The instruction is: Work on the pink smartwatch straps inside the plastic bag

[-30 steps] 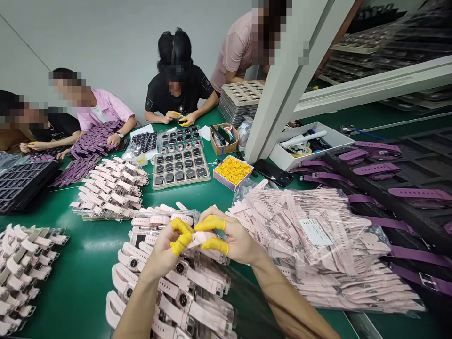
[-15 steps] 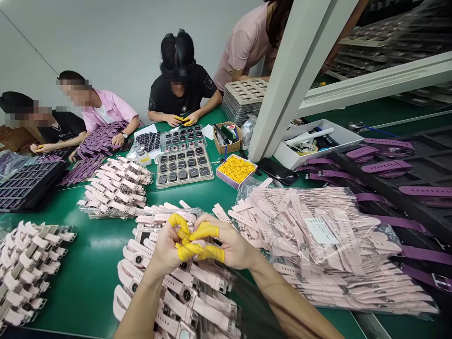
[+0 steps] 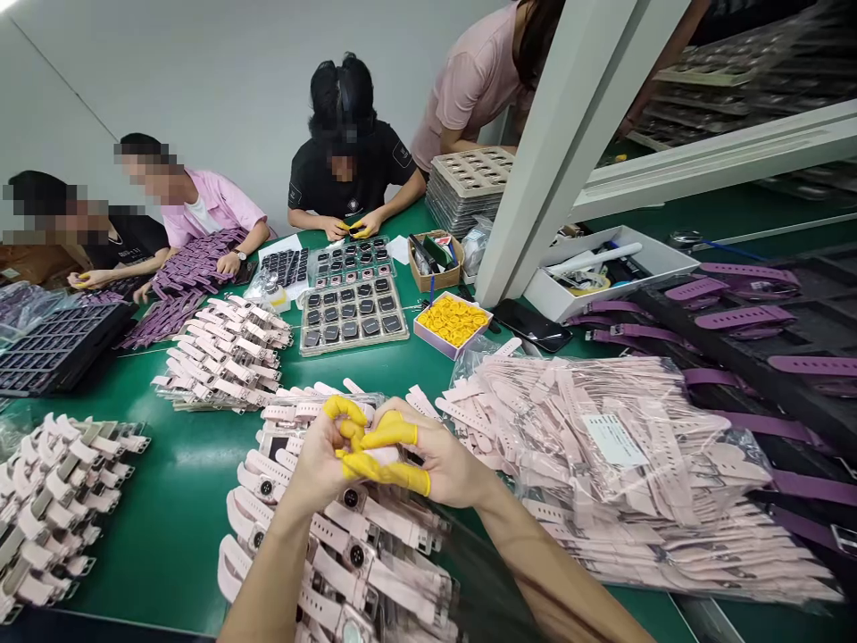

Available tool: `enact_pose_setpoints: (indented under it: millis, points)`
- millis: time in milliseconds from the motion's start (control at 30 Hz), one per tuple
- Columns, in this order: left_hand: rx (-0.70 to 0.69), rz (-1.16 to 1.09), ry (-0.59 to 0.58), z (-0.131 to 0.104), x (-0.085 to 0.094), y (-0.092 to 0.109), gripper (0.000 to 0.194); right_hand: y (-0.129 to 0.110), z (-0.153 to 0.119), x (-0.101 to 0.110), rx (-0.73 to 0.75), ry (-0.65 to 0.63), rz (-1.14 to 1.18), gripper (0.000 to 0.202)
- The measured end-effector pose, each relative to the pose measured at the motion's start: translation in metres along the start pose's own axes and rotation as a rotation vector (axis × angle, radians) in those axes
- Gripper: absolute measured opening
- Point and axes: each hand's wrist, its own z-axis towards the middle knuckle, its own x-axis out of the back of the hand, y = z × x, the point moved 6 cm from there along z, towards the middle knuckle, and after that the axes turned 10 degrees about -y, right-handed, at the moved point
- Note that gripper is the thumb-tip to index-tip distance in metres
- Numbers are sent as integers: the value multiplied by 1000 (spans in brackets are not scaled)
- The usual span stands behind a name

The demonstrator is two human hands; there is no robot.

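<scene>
Yellow finger covers sit on the fingers of both hands. My left hand [image 3: 328, 455] and my right hand [image 3: 425, 455] meet at the centre, their fingertips closed on a small pale pink piece [image 3: 384, 455], mostly covered by the fingers; it looks like part of a watch strap. Directly below them lies a tray of pink-strapped watches [image 3: 341, 545], several rows deep, partly hidden by my forearms. A plastic bag of pink straps [image 3: 589, 438] lies to the right of my right hand.
More pink watches [image 3: 228, 353] are piled ahead and left [image 3: 60, 509]. Beyond the hands stand a tray of dark watch faces [image 3: 352, 313], a box of yellow finger covers [image 3: 452, 321] and a white box [image 3: 609, 268]. Purple straps [image 3: 746, 317] lie right. Several people work behind the table.
The view has shifted slightly, so the surroundings sit a little further right. Both hands stay together, and a bit more of the pink piece shows between the fingers.
</scene>
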Motion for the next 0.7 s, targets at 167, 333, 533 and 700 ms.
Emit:
enact_pose_setpoints:
  millis: [167,333,533,700]
  points:
    - [-20,226,56,-1,0,8,46,-1,0,4,-34,14,-35,26]
    - [-8,351,83,-7,-2,31,41,6,-2,-9,-102,53,-46,25]
    - [-24,471,88,-41,22,72,28,4,-7,-19,-203,113,-203,33]
    - [126,721,241,-83,100,85,33,2,-28,-42,-599,-418,-580,16]
